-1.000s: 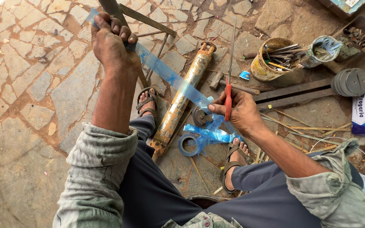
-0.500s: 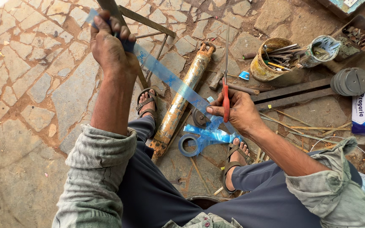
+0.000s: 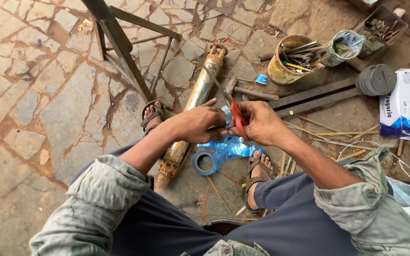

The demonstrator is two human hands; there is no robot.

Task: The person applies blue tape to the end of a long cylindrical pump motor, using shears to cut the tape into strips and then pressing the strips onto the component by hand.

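Red-handled scissors sit clamped in the right hand, fingers curled tight round the handles, blades angled up and away toward the left hand. And the left hand is right there, touching close, fingers pinched shut on a strip of blue tape just where it meets the blades. That strip looks thin, limp and sticky on one face, a thing likely to curl back on itself; I'd say it wants holding taut near the end, by the edges.

Moving outward: more loose blue tape lies crumpled on the stone floor just below the hands, and the blue tape roll lies flat beside it, between the sandalled feet. Light stuff, easy to lift by the rim.

Just left of the roll, a long rusty metal cylinder runs away from the person, passing under the left hand; heavy and stiff by the look of it. Beyond, a battered tin of tools, a stack of grey discs, and a dark metal frame further out.
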